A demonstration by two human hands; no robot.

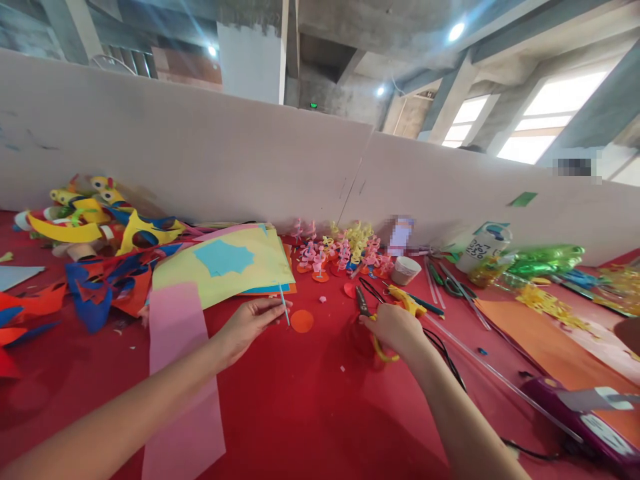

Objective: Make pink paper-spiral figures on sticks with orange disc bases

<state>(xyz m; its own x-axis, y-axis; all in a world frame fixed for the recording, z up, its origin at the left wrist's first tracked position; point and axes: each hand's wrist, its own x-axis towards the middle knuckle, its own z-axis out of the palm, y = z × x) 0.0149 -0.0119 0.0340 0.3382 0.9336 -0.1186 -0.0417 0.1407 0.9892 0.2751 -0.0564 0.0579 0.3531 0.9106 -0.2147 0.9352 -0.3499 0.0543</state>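
Left hand (pixel 253 325) fingertips pinch a thin, pale-blue stick (pixel 284 305) upright with a slight tilt, just beside a flat, round orange paper disc (pixel 303 321) on the red tabletop (pixel 300 420). To its right, the right hand (pixel 399 328) is curled around yellow-handled scissors with dark blades (pixel 362 301), tips pointing away; whether they are lifted, I cannot tell. Beyond stand curly pink and yellow paper ornaments (pixel 345 252) near a small white cup (pixel 406 270). A long pink paper strip (pixel 185 393) lies under the left forearm.
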